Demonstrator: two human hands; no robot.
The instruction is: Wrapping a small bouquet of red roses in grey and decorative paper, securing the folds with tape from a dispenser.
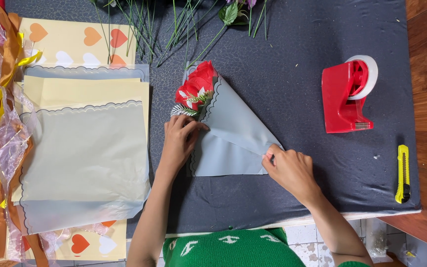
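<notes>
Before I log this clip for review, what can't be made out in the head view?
- Red flower: stem hidden under the folded grey wrapping sheet.
- Right hand: fingertips tucked at the sheet's fold, so the grip is unclear.
- Left hand: palm side hidden; it presses the sheet's scalloped edge.
- Green stems: tops cut off by the upper edge.
- Yellow utility knife: blade too small to tell.

One head-worn camera looks almost straight down from close above onto the dark-clothed counter (297,59), its near edge along the frame's bottom.
</notes>
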